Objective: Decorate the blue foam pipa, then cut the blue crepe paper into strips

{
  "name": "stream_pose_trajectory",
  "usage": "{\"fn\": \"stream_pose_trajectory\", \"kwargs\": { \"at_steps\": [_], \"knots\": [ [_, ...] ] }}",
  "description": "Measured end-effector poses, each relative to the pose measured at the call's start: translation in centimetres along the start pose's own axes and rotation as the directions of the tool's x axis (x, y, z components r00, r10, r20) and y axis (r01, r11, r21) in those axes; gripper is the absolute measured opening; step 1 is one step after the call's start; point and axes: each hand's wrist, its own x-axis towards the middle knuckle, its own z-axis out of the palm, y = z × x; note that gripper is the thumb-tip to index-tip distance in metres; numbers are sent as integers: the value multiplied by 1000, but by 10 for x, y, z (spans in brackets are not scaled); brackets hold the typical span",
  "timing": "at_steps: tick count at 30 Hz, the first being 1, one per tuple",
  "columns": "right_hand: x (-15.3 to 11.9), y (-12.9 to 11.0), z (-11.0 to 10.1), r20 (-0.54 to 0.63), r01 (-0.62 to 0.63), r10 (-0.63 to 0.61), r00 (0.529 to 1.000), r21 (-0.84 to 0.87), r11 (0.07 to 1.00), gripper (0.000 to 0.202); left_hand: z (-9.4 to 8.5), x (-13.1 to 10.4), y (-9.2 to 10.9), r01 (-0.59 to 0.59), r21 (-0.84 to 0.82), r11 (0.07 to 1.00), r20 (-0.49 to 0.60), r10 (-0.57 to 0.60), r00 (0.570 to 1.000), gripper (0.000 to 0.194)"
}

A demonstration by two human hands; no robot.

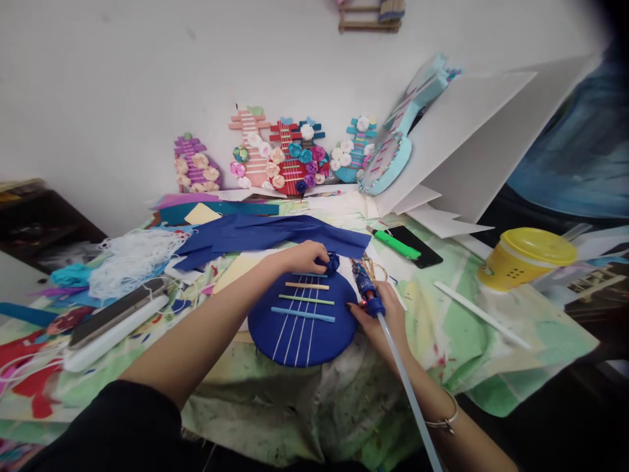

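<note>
A dark blue pipa-shaped craft piece (304,337) lies on the table before me, with white strings and thin coloured sticks across its round body. My left hand (310,255) reaches over its upper part, fingers closed on a dark blue crepe paper flower (333,263). On the right, my right hand (388,321) grips a blue hot glue gun (365,283) with a small red light. Its nozzle points away from me, near the flower. A long translucent glue stick (407,387) runs out of its back toward me.
Dark blue crepe paper (275,231) lies behind the craft. White cord (135,259) and a power strip (118,321) are at left. A green utility knife (397,245), black phone (417,246) and yellow-lidded tub (525,259) stand right. Finished flowered pieces (253,154) lean against the wall.
</note>
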Motion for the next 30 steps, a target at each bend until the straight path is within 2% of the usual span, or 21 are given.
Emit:
{"fn": "stream_pose_trajectory", "kwargs": {
  "at_steps": [19,23,30],
  "knots": [
    [-1,0,1,-5,-25,25,1000,-32,999,25,0,-8,14,47,-129,991,-35,-52,998,11],
    [0,0,0,-5,-18,18,1000,-31,999,26,-2,-16,7,65,-212,975,-84,-85,993,21],
    [0,3,1,-8,-18,18,1000,-28,999,27,-1,-28,0,51,-342,938,-211,-130,969,18]
  ]
}}
